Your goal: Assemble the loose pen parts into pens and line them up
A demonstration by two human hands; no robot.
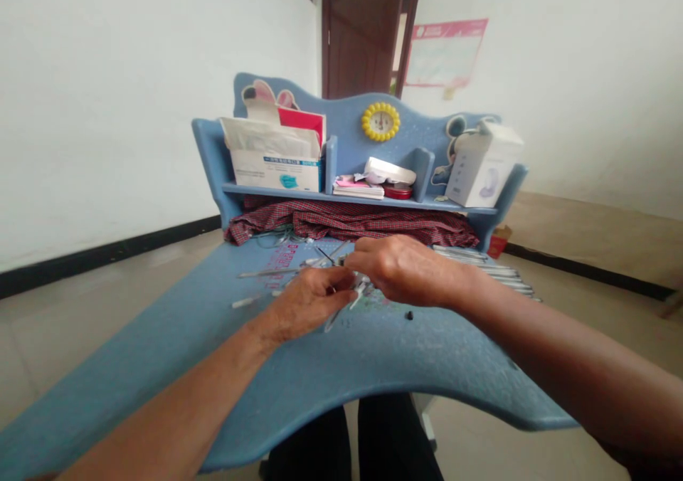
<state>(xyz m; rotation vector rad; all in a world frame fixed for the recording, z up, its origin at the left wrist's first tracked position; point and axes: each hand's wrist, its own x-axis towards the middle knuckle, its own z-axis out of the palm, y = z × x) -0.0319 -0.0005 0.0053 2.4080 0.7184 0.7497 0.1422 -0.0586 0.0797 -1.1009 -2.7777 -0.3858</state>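
Hold the thin white rod (pixel 341 312), which sits mid-surface between your hands, pinched in the thumb and fingers of the left hand (pixel 306 303), and steady its far end under the curled right hand (pixel 408 271), whose grip is hidden. Work low over the blue surface (pixel 213 339), since the small black piece (pixel 409 315) just right of the hands could probably roll off. The pink print (pixel 288 253) on the surface, the blue print on the far-left white box (pixel 277 168) and the pink poster (pixel 445 50) are too blurred to read
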